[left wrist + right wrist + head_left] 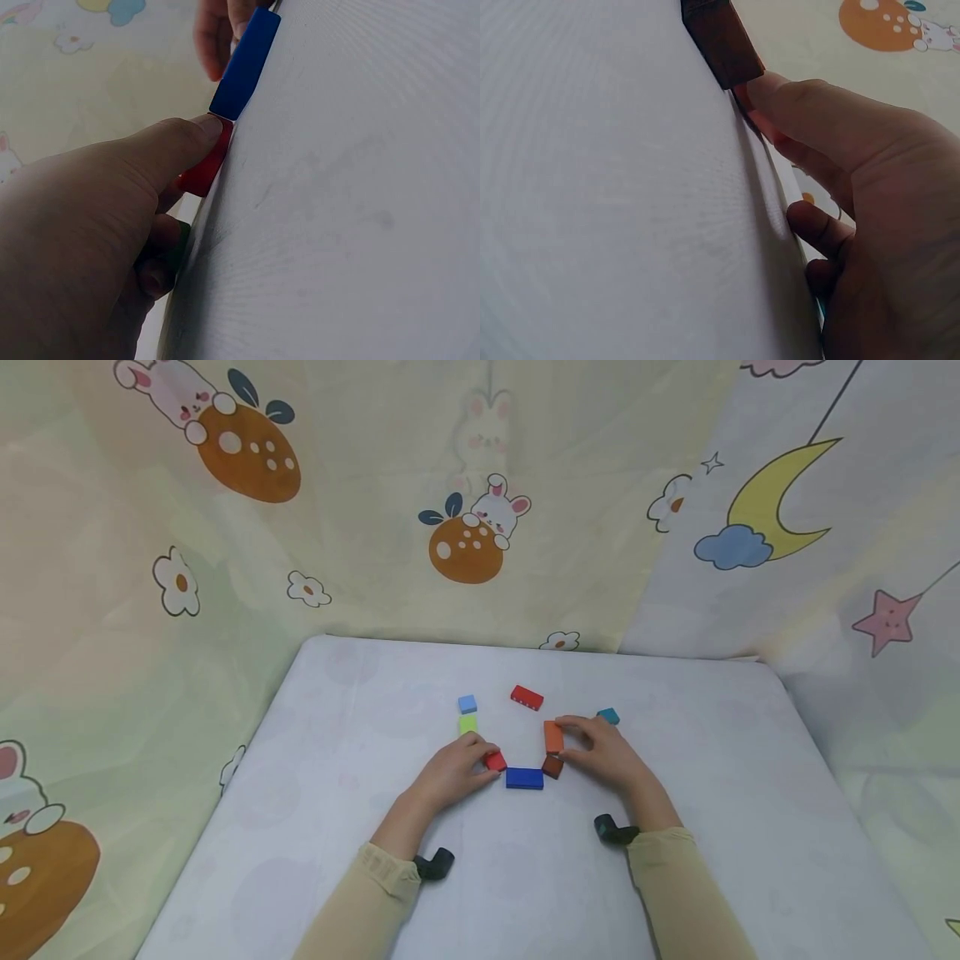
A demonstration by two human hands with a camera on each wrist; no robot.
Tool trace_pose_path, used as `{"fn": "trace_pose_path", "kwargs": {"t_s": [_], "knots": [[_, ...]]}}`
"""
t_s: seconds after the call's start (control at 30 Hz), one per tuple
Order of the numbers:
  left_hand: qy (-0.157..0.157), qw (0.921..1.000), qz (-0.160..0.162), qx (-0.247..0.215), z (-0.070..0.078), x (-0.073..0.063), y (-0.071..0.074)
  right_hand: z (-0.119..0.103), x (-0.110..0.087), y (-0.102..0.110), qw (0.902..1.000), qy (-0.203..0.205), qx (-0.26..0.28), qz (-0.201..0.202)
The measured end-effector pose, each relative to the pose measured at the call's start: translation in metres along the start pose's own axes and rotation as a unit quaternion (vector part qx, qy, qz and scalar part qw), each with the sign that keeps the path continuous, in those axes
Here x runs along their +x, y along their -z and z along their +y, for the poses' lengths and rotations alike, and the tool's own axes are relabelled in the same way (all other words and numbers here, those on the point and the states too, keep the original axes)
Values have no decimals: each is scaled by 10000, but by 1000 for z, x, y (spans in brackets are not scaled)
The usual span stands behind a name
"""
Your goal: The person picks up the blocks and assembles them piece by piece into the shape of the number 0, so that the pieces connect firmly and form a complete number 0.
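Note:
On the white table, my left hand [452, 770] pinches a small red block [496, 761] between thumb and fingers. The red block's corner meets the left end of a long dark blue block [524, 778], as the left wrist view also shows. My right hand [606, 756] holds an orange block [553, 737] by its ends, thumb near, forefinger far. A brown block [552, 767], set at a slant, lies between the orange and blue blocks. Just beyond the left fingers is a yellow-green block [468, 724], partly covered by the hand.
A light blue block [467, 703] lies behind the yellow-green one. Farther back is a red block with white dots [527, 697]. Behind the right hand sits a teal block [609, 716]. A patterned cloth [360, 527] hangs around the table's [300, 877] back and sides.

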State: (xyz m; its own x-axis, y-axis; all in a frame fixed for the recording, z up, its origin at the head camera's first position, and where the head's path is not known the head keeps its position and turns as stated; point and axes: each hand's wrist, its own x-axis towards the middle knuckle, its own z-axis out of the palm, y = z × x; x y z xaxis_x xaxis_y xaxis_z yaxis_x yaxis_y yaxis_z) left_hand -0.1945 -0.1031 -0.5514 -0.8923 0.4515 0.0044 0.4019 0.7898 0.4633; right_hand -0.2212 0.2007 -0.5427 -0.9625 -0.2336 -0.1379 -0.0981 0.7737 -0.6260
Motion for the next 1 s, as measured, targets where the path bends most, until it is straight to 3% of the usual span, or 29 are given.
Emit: {"fn": "trace_pose_path", "kwargs": {"t_s": [1.0], "knots": [[-4, 9999, 62, -84, 1, -1, 0, 3, 2, -1, 9996, 221, -203, 5]]}}
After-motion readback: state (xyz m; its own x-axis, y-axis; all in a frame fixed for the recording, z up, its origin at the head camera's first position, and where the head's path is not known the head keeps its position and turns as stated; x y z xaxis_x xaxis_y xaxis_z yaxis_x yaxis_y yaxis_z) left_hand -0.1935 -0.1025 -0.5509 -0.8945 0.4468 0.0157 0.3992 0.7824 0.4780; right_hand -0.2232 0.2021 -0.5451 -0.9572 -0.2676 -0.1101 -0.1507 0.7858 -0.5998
